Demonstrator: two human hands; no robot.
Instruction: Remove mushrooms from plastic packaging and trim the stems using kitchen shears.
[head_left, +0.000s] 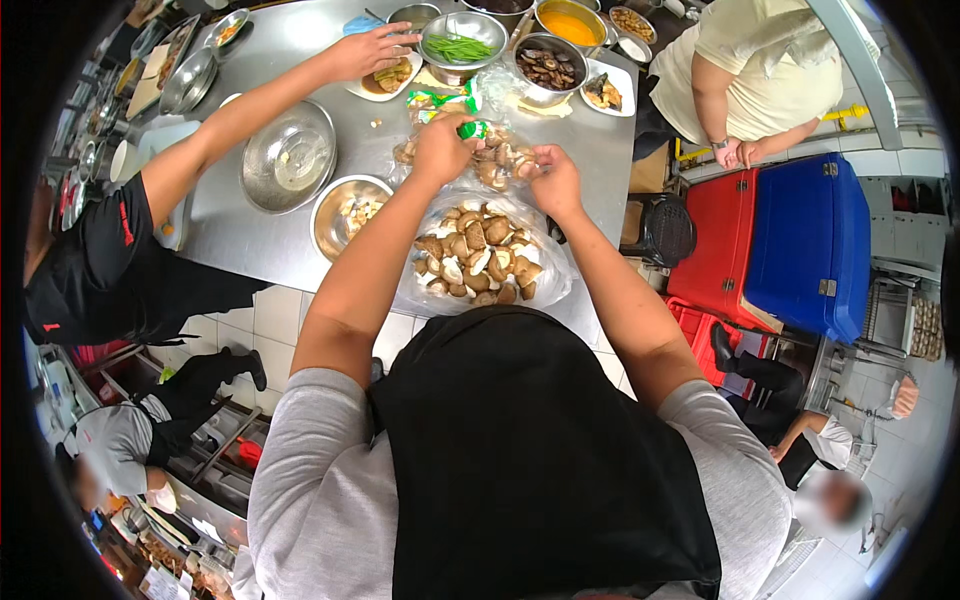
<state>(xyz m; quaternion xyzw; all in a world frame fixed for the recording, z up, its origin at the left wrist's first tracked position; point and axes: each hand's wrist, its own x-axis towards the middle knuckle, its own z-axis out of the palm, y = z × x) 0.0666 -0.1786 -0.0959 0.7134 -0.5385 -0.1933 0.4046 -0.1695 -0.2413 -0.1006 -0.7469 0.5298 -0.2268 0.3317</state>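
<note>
My left hand (444, 148) grips the gathered neck of a clear plastic bag of mushrooms (495, 161), by its green wrapping. At the bag's right end, my right hand (556, 176) pinches the plastic. Nearer to me lies a large open clear bag of brown-capped mushrooms (476, 255), at the table's front edge. A steel bowl (324, 225) with cut pale pieces stands left of it, partly behind my left forearm. Beyond my hands are more green-printed packaging (442, 101), a steel bowl of green stalks (463, 41) and a steel pot of dark mushrooms (551, 71).
A co-worker's arm (255, 120) reaches across from the left. A large steel bowl (289, 157) stands on the steel table (352, 142). White plates of food (611, 86) flank the far bowls. Another person (750, 67) stands at the right, beside red and blue coolers (814, 240).
</note>
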